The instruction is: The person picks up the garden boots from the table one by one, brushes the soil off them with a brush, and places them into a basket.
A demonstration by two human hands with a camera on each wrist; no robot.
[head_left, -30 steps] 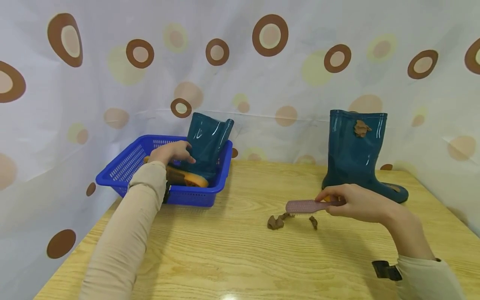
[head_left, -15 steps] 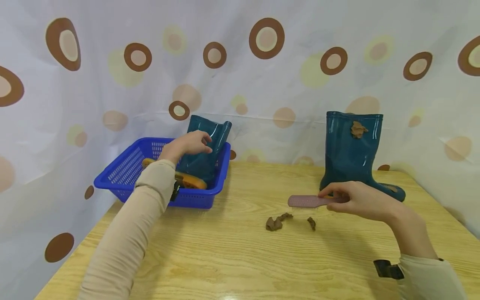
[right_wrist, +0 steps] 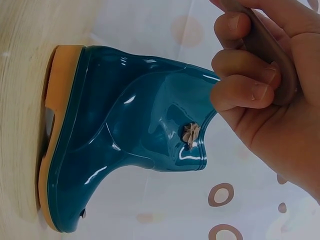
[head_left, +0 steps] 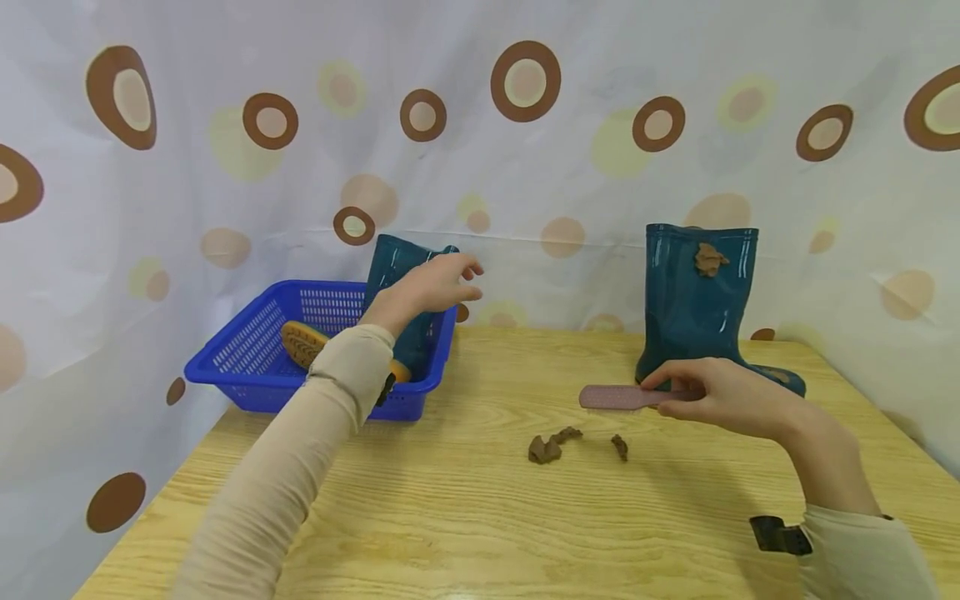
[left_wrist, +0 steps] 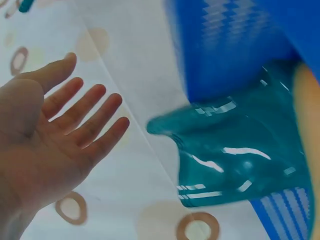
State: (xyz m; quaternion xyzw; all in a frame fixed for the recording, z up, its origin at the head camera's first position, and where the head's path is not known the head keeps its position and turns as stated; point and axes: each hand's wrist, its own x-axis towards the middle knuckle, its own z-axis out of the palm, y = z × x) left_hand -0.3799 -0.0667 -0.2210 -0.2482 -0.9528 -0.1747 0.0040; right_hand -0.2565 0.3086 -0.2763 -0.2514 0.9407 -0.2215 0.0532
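Gripping the brush [head_left: 611,397], right fingers [right_wrist: 242,92] curl round its handle [right_wrist: 261,42]; left fingers [left_wrist: 96,118] spread apart.

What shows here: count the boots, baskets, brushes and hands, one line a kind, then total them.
Boots: 2 (tilted boot, upright boot)
Basket: 1
Brush: 1
Hands: 2 (left hand, right hand)
Total: 6

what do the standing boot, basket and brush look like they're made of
Standing boot: glossy rubber or PVC, judging by its sharp highlights and smooth surface.
Basket: probably moulded plastic with a slight sheen, given the regular slots.
Brush: likely matte plastic, showing no bright glints, though painted wood is possible.
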